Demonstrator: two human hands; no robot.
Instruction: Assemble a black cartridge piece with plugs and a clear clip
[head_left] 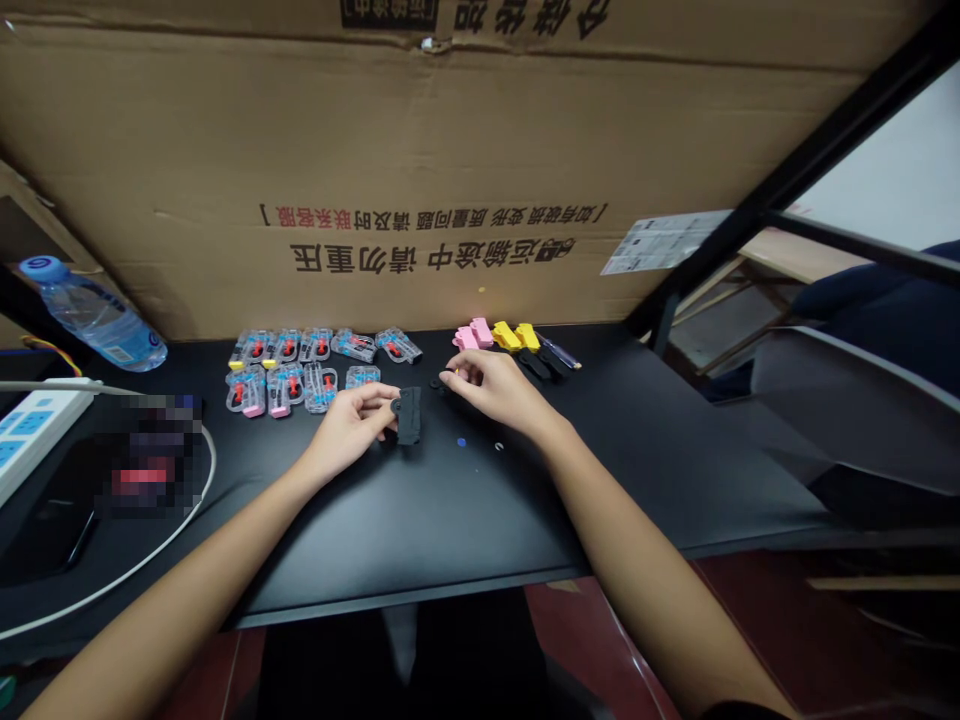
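My left hand (354,425) grips a small flat black plastic part (409,416) with a round knob near its left side, holding it just over the black table. To the right, my right hand (491,385) has its thumb and fingertips pinched together; a tiny yellowish bit shows at the tips, too small to name. Small black round pieces (435,385) lie between the hands. Nearer to me on the table are a small blue disc (461,442) and a little white C-shaped clip (499,447).
Two rows of clear plastic cases (285,347) with red and blue parts stand left. Pink pieces (472,334), yellow pieces (516,336), black pieces (541,364) and a pen-like tool (561,352) lie behind my right hand. A bottle (97,315), power strip (37,425) and white cable (202,490) are far left.
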